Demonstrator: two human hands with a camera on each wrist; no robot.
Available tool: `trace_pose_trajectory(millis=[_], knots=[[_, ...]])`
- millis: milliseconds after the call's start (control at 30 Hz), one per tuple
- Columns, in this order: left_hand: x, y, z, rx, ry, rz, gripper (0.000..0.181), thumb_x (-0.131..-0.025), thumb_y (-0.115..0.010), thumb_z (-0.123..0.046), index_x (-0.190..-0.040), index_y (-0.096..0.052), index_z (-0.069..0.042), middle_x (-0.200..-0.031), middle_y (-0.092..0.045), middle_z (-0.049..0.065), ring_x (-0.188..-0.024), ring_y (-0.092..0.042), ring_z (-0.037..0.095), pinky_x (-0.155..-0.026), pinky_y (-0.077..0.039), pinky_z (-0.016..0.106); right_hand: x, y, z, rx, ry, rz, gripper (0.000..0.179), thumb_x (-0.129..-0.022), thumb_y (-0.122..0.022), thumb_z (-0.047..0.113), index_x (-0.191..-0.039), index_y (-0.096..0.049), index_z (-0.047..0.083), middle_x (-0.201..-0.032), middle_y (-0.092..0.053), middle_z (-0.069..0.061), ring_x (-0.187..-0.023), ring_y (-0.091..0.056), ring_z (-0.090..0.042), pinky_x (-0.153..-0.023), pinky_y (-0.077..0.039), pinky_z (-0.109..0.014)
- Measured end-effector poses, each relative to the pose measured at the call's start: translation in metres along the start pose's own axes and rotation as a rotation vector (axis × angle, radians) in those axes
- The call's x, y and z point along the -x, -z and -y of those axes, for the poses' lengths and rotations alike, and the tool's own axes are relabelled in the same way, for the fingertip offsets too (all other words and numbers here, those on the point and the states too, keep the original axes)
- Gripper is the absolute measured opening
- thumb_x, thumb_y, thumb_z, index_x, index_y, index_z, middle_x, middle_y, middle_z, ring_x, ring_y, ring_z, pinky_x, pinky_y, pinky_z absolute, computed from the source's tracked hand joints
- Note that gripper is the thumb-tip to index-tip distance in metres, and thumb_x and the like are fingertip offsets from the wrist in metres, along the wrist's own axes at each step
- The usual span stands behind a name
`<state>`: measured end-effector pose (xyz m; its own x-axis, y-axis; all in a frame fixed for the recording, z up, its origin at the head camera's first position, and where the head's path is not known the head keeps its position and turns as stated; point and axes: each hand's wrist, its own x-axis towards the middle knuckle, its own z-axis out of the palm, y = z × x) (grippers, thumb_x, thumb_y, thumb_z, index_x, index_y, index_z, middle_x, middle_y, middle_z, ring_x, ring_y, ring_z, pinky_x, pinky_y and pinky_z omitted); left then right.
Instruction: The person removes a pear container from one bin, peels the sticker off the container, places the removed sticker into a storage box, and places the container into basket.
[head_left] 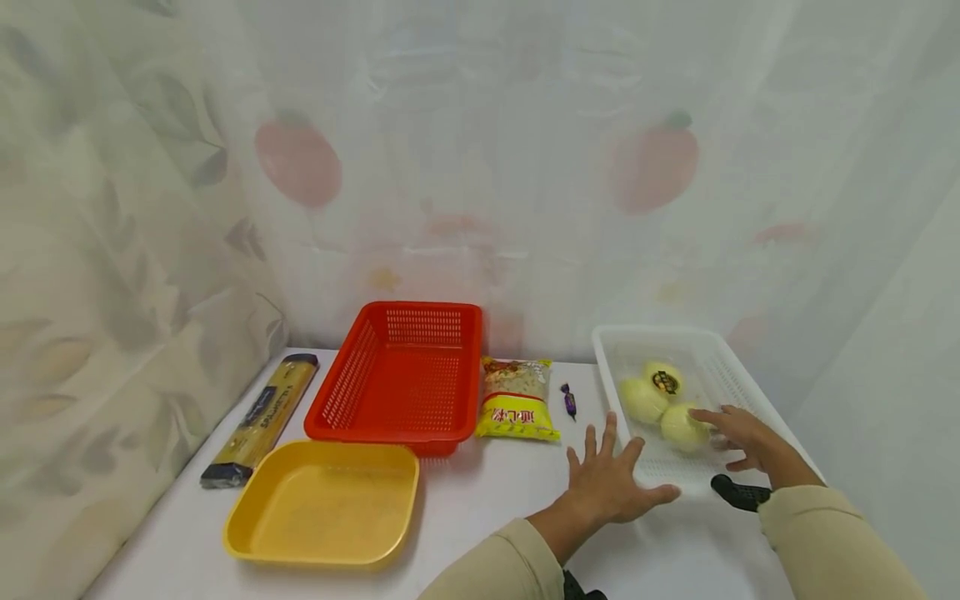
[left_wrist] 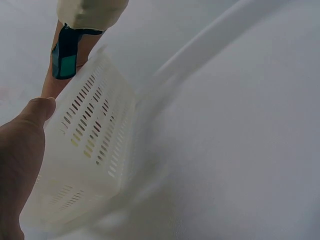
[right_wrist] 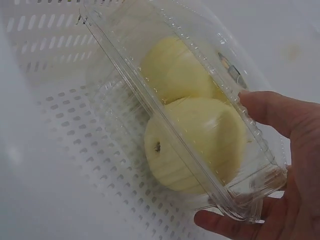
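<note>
A clear plastic box [right_wrist: 117, 60] of pale yellow apples [right_wrist: 195, 145] sits inside the white perforated basket [head_left: 731, 371] at the right of the table. My right hand [head_left: 757, 446] holds the box at its near right end, thumb on the upper side and fingers below in the right wrist view. A dark round label [head_left: 666, 382] shows on the box. By the basket's front left corner is my left hand [head_left: 607, 492], its fingers spread, holding nothing. In the left wrist view, its thumb lies over the basket's rim area; whether it touches cannot be told.
A red basket [head_left: 401, 435] stands at the back, with a yellow tray [head_left: 322, 550] in front. A long pasta pack [head_left: 262, 421] lies at the left. A yellow macaroni bag [head_left: 517, 417] and a purple-wrapped candy [head_left: 569, 402] lie between the baskets. Curtains [head_left: 480, 167] hang behind.
</note>
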<state>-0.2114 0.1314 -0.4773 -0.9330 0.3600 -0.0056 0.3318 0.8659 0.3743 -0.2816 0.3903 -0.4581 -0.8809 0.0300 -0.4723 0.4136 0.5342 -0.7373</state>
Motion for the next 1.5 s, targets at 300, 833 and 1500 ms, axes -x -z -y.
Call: trace_pose_trajectory(millis=[300,833,1500], knots=[[0.0,-0.003,0.002,0.04,-0.003,0.022,0.084,-0.074,-0.036,-0.089,-0.145,-0.037,-0.045,-0.161,-0.003,-0.004,-0.143,-0.012,0.031,-0.104,-0.022,0.065,-0.003,-0.001,-0.007,-0.098,-0.028,0.021,0.105,-0.09,-0.056,0.058,-0.144,-0.003,-0.015,-0.14,-0.024,-0.044,-0.115,-0.046,-0.052,-0.078,-0.051,-0.052],[-0.001,-0.003,0.001,0.058,-0.004,0.032,0.085,-0.073,-0.037,-0.089,-0.146,-0.036,-0.046,-0.161,-0.004,-0.004,-0.143,-0.012,0.031,-0.105,-0.017,0.066,-0.004,-0.003,-0.013,-0.455,0.071,-0.03,0.071,-0.094,-0.061,0.039,-0.129,-0.009,0.006,-0.142,-0.009,-0.039,-0.102,-0.05,-0.045,-0.081,-0.051,-0.056],[0.001,-0.002,0.0,0.053,0.014,0.01,0.084,-0.074,-0.039,-0.088,-0.145,-0.037,-0.045,-0.161,-0.005,-0.003,-0.143,-0.013,0.031,-0.105,-0.017,0.065,0.006,-0.001,-0.006,-0.726,0.11,-0.046,0.051,-0.096,-0.059,0.026,-0.123,-0.021,0.007,-0.139,-0.013,-0.031,-0.102,-0.044,-0.048,-0.081,-0.047,-0.062]])
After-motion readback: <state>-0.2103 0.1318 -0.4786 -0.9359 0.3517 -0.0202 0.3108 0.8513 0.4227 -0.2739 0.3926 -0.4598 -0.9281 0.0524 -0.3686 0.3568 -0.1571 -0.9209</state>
